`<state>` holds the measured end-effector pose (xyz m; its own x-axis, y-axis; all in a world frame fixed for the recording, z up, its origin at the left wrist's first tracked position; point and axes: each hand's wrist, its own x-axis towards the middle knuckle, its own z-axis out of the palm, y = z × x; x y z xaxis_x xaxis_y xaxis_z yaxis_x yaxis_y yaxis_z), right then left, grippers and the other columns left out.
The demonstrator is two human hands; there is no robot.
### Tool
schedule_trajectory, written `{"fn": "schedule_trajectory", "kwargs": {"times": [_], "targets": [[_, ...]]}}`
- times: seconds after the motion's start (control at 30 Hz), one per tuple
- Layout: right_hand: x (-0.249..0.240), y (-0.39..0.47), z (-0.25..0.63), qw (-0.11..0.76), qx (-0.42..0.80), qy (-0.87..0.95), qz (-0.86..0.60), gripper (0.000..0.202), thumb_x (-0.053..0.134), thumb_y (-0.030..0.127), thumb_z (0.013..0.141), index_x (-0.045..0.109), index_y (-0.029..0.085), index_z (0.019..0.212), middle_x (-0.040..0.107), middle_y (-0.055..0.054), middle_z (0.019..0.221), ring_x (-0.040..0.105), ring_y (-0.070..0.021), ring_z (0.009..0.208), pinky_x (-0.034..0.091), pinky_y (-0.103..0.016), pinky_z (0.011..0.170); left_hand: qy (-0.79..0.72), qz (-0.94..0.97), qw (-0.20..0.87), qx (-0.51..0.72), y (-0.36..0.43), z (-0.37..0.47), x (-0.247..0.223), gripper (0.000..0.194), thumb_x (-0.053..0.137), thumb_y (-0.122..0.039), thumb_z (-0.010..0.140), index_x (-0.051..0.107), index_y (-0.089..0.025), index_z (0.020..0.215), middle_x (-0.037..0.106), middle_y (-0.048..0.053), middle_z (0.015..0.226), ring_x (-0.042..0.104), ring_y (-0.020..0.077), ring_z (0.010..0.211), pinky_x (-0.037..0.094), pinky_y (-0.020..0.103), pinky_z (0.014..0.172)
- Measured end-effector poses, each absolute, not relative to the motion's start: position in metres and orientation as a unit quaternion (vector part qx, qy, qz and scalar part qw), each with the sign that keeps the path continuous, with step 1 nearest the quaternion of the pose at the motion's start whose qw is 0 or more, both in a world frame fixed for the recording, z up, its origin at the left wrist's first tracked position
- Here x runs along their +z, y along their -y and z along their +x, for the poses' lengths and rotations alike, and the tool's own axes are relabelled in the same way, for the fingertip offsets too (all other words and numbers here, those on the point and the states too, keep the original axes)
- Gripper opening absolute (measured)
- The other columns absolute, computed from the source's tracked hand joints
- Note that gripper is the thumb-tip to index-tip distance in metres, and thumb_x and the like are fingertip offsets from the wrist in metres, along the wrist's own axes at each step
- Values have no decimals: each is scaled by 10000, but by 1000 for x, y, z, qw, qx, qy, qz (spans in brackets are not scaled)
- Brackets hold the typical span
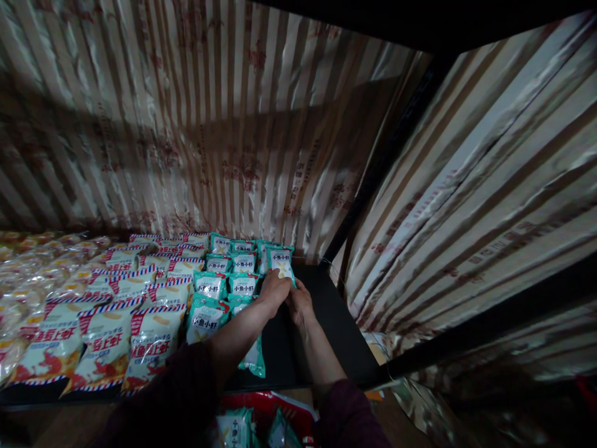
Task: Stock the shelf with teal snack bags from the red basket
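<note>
Teal snack packets (219,283) stand in rows on a black shelf (326,323). My left hand (274,290) grips the lower edge of one upright teal packet (281,261) at the right end of the back rows. My right hand (298,305) rests just beside it, fingers curled against the same packet's bottom; whether it grips is unclear. Both forearms reach in from the bottom of the view in dark sleeves.
White packets with red and blue striped edges (149,336) fill the shelf's middle. Orange-toned packets (28,274) lie at the far left. Striped foil curtains (209,124) hang behind and to the right. More teal packets (237,426) sit in a red bag below.
</note>
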<state>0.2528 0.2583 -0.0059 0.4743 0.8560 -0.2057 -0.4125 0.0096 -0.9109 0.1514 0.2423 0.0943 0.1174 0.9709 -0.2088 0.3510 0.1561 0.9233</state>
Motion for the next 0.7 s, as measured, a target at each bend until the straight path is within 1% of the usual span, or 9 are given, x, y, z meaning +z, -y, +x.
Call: {"fn": "schedule_trajectory", "kwargs": {"times": [0.07,0.13,0.2,0.3,0.43,0.53,0.63,0.7], "targets": [[-10,-263,249,678,468,214,-525,381,767,300,505,663,228,865,705,21,717,664,-173,655,546,-287,586,-591,558,496,304,-246,150,95,445,483,-207,815,558,-113,1244,493,130,1405,434,218,1322,375,264,1055],[-13,-267,246,675,470,209,-529,392,762,301,480,656,219,848,701,22,693,657,-170,628,536,-286,581,-590,565,492,301,-248,149,93,404,483,-194,808,594,-104,1185,530,142,1363,470,231,1288,398,270,1030],[-16,-271,243,670,468,205,-539,406,754,299,463,648,212,845,694,27,665,646,-166,608,525,-282,586,-590,577,480,299,-251,148,92,399,486,-182,801,602,-89,1171,542,158,1340,498,243,1256,412,278,1012],[-20,-273,240,656,457,227,-555,425,734,331,486,653,201,883,686,27,645,640,-170,616,511,-285,608,-596,598,449,294,-254,148,89,441,488,-178,805,574,-64,1222,504,182,1367,472,266,1277,387,302,1039],[-23,-271,242,619,409,297,-601,415,699,392,544,683,193,908,694,6,670,645,-201,702,497,-298,649,-596,616,429,284,-258,150,84,504,488,-153,795,532,-26,1281,486,211,1368,446,290,1298,338,325,1083],[-22,-267,248,579,363,350,-641,368,681,384,574,701,212,899,707,-7,729,641,-223,777,489,-308,693,-594,630,420,272,-260,151,81,510,493,-159,788,538,-10,1273,492,226,1354,457,307,1285,342,338,1079],[-18,-266,255,505,311,405,-696,324,648,355,614,709,222,902,705,-25,783,635,-249,836,472,-339,753,-595,636,412,267,-260,149,81,534,490,-160,787,513,1,1295,474,237,1369,457,320,1283,345,358,1076],[-15,-266,258,458,276,429,-728,335,621,337,643,708,225,946,702,-39,836,631,-259,878,457,-355,796,-596,641,409,259,-260,148,81,516,501,-173,784,534,-5,1270,493,238,1346,482,322,1256,365,356,1056]]}}
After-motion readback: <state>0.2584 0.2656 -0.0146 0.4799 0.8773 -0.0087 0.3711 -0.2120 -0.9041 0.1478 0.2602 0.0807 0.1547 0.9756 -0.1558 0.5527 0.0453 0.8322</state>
